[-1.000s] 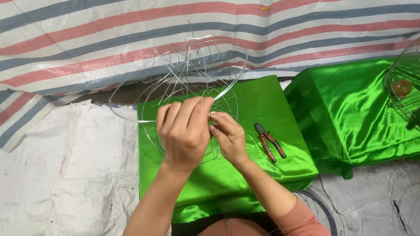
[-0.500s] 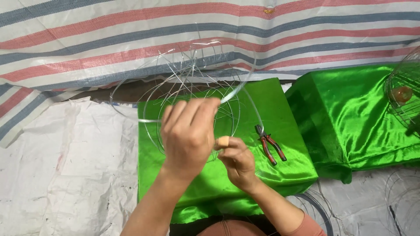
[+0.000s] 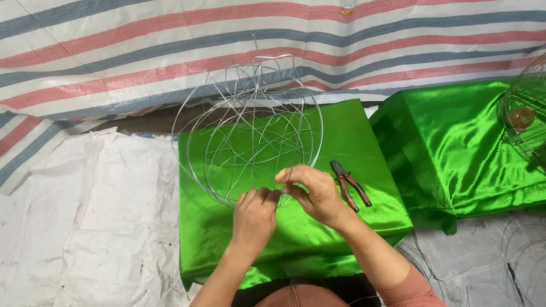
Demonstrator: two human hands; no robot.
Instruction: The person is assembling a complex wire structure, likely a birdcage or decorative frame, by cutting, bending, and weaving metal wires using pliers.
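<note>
A round frame of thin silver wire [image 3: 250,131], several hoops crossed by ribs, stands on a block draped in shiny green cloth [image 3: 364,136]. My left hand [image 3: 253,219] pinches the frame's near rim from below. My right hand [image 3: 313,193] grips the same rim just to the right, fingers curled over the wire. The two hands almost touch. Pliers with red handles [image 3: 350,185] lie on the green cloth right of my right hand.
A second green-draped block [image 3: 455,148] stands to the right, with another wire frame [image 3: 526,122] at the edge. A striped tarp [image 3: 170,51] hangs behind. White sacking [image 3: 85,216] covers the floor on the left. Loose wire hoops [image 3: 523,256] lie at lower right.
Both hands have dropped from the middle of the frame to its near rim. The frame, mostly hidden behind my left hand before, now shows whole and stands more upright.
</note>
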